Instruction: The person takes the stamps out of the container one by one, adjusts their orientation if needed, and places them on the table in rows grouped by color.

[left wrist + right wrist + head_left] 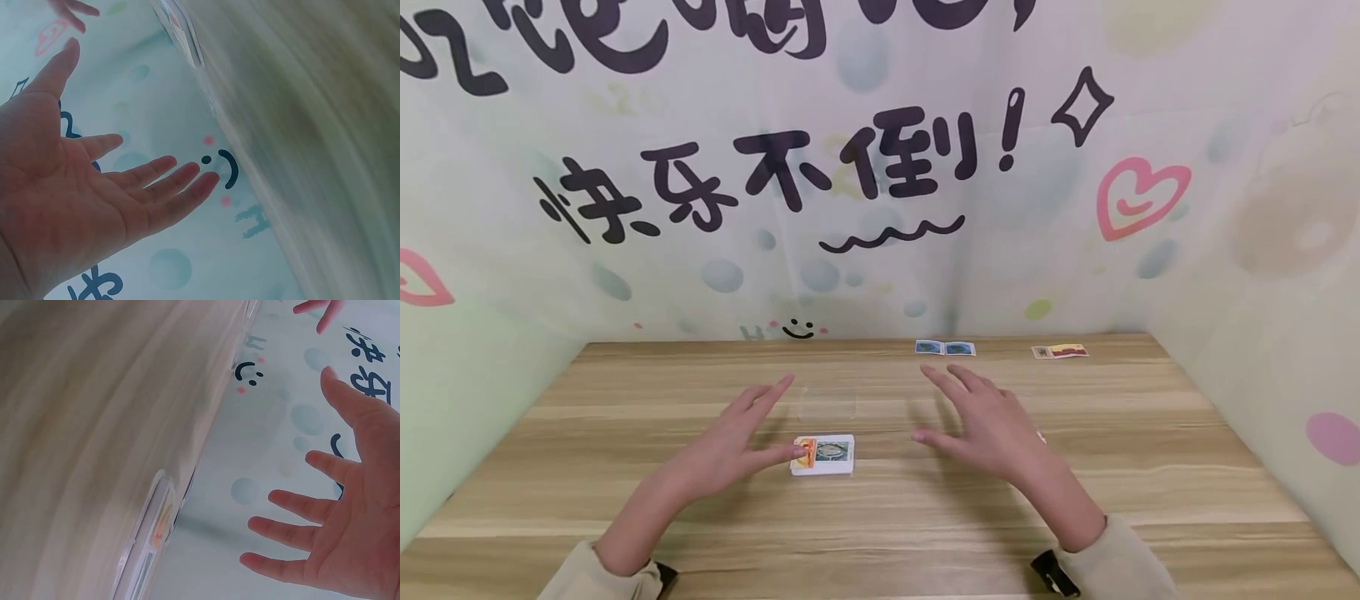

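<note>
My left hand (pixel 726 450) is held over the table with its fingers spread, and its thumb tip overlaps the left end of a white-edged stack of picture cards (pixel 831 454) in the head view. In the left wrist view that palm (pixel 81 194) shows bare, holding nothing. To the right of the stack my right hand (pixel 988 425) hovers, fingers apart and nothing in its grasp, as the right wrist view of the hand (pixel 350 531) also shows. Behind the stack lies a clear plastic piece (pixel 827 402), flat and see-through.
Two blue picture cards (pixel 945 348) lie side by side at the table's back edge. Farther right is a red and yellow card pair (pixel 1060 352). A small white corner (pixel 1041 437) peeks out behind the right hand. A printed cloth (pixel 880 283) hangs behind the wooden table (pixel 880 533).
</note>
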`<state>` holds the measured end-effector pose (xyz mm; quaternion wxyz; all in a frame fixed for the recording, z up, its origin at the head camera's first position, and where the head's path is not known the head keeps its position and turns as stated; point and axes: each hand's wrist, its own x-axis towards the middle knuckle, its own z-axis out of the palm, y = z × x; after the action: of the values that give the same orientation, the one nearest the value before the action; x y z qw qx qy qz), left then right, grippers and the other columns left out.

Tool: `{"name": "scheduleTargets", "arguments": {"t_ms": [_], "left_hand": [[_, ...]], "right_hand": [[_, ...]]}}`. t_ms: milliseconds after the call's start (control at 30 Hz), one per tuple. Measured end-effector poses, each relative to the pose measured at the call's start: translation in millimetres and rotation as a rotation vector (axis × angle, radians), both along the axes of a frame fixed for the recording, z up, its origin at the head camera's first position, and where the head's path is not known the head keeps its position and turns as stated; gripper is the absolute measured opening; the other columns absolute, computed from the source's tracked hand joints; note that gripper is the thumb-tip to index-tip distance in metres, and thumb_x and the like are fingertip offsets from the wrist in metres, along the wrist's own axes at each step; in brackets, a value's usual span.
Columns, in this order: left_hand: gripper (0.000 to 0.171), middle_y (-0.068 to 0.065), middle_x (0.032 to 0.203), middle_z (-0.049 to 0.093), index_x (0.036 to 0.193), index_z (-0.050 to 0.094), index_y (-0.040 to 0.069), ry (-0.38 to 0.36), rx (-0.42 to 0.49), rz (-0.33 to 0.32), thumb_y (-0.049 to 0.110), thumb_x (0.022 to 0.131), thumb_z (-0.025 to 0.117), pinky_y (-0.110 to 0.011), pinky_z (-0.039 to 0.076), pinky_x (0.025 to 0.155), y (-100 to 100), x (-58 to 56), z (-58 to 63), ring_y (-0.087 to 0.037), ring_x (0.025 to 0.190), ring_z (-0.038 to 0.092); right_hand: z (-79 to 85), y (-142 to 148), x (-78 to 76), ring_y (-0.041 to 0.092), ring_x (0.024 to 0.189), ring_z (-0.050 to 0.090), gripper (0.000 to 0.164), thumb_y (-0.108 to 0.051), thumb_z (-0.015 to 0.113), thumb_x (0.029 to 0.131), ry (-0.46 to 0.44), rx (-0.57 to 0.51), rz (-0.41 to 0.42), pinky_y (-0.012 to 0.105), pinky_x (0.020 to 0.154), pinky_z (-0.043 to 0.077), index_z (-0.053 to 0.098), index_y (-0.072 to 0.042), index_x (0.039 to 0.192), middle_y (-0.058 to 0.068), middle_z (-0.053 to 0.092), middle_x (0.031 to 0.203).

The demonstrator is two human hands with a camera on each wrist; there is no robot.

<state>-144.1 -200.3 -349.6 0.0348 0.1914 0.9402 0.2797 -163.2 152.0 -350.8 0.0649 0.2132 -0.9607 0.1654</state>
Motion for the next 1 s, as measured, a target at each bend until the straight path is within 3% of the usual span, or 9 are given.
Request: {"name": "scheduleTargets", "arguments": {"t_ms": [267, 467, 600, 833, 1000], "left_hand": [[0.102, -0.029, 0.155, 0.041, 0.168, 0.026, 0.011, -0.033, 0.026, -0.032, 0.053, 0.091, 0.08, -0.068, 0.043, 0.11, 0, -3.0, -2.7, -0.049, 0.139, 0.049], [0.106, -0.03, 0.153, 0.045, 0.167, 0.029, 0.01, -0.036, 0.051, -0.054, 0.047, 0.086, 0.087, -0.069, 0.042, 0.11, 1, -3.7, -5.2, -0.049, 0.139, 0.048], [0.105, -0.029, 0.154, 0.046, 0.165, 0.031, 0.007, -0.058, 0.071, -0.077, 0.042, 0.085, 0.089, -0.068, 0.041, 0.112, 3, -3.4, -6.5, -0.047, 0.14, 0.048], [0.101, -0.027, 0.146, 0.052, 0.162, 0.036, 0.003, -0.127, 0.074, -0.072, 0.031, 0.083, 0.092, -0.062, 0.05, 0.103, 6, -3.3, -8.4, -0.039, 0.118, 0.061], [0.099, -0.026, 0.145, 0.053, 0.16, 0.039, 0.0, -0.152, 0.08, -0.083, 0.028, 0.082, 0.093, -0.062, 0.049, 0.105, 7, -3.8, -9.7, -0.04, 0.12, 0.062]], "right_hand": [[-0.6, -8, -2.1, 0.046, 0.127, 0.061, 0.076, -0.05, 0.079, 0.092, 0.024, -0.022, 0.038, 0.069, 0.094, 0.051, 0.052, -0.018, 0.156, 0.021, 0.059, 0.147], [-1.7, -15, -4.6, 0.044, 0.124, 0.064, 0.074, -0.046, 0.08, 0.093, 0.021, -0.017, 0.063, 0.064, 0.091, 0.055, 0.053, -0.016, 0.155, 0.019, 0.062, 0.144], [-2.1, -20, -5.1, 0.043, 0.124, 0.065, 0.073, -0.043, 0.081, 0.093, 0.012, -0.026, 0.074, 0.063, 0.092, 0.055, 0.053, -0.015, 0.155, 0.019, 0.062, 0.143], [-2.2, -30, -6.0, 0.04, 0.128, 0.063, 0.07, -0.04, 0.081, 0.094, -0.023, -0.066, 0.108, 0.063, 0.096, 0.054, 0.054, -0.016, 0.154, 0.018, 0.063, 0.144], [-1.7, -37, -6.4, 0.039, 0.13, 0.062, 0.069, -0.039, 0.081, 0.094, -0.053, -0.102, 0.116, 0.065, 0.099, 0.052, 0.054, -0.017, 0.154, 0.018, 0.063, 0.144]]}}
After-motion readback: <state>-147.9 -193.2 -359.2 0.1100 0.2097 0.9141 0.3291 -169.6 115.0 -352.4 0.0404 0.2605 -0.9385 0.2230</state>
